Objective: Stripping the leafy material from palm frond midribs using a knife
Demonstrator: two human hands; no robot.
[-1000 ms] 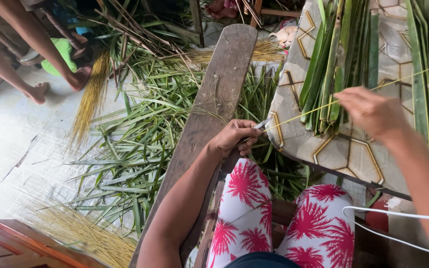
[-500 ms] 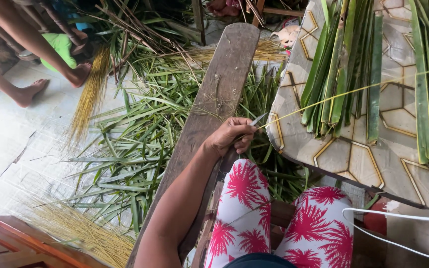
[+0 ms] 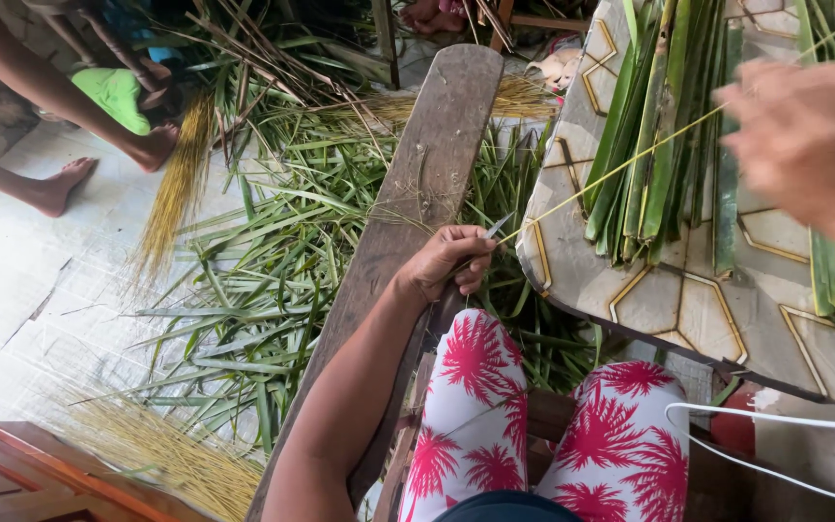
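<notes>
A thin yellow leaf rib runs taut from the small knife blade up to the right hand, crossing the tabletop. The left hand has its grip pressed together around the knife handle; the right grip is blurred, so I cannot tell how it pinches. Best to keep the rib tight and the blade shallow. Beside the left grip lies a wooden plank; green leaf strips crowd beyond, leaving open room only along the tabletop edge.
</notes>
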